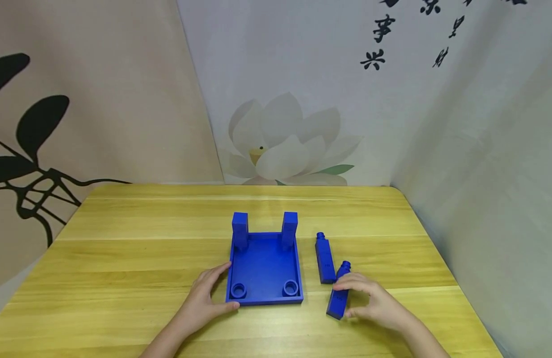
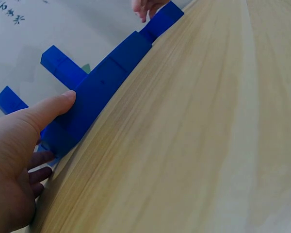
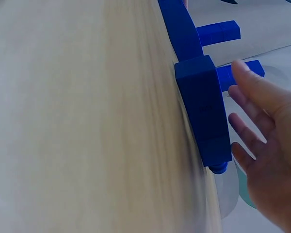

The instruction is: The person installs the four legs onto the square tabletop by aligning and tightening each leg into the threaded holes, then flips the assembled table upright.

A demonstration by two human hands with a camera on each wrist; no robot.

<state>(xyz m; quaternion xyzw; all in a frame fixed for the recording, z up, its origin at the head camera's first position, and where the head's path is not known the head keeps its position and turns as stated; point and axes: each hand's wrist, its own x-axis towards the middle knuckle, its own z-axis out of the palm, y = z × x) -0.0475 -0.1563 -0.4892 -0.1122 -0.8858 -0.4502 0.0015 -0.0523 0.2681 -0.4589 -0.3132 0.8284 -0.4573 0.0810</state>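
A square blue tray (image 1: 264, 268) lies on the table, with a blue post upright at each back corner and a round socket at each front corner. My left hand (image 1: 204, 301) holds the tray's left side near the front corner; its thumb (image 2: 63, 102) rests against the wall in the left wrist view. To the right of the tray lie two blue legs with threaded ends. My right hand (image 1: 378, 303) is at the nearer leg (image 1: 337, 302), thumb and fingers apart around it; in the right wrist view a gap shows beside the leg (image 3: 203, 111). The other leg (image 1: 325, 261) lies just behind.
The wooden table (image 1: 123, 258) extends to both sides of the tray. A pale curtain (image 1: 293, 59) with a printed flower and dark characters hangs behind the table and along its right side.
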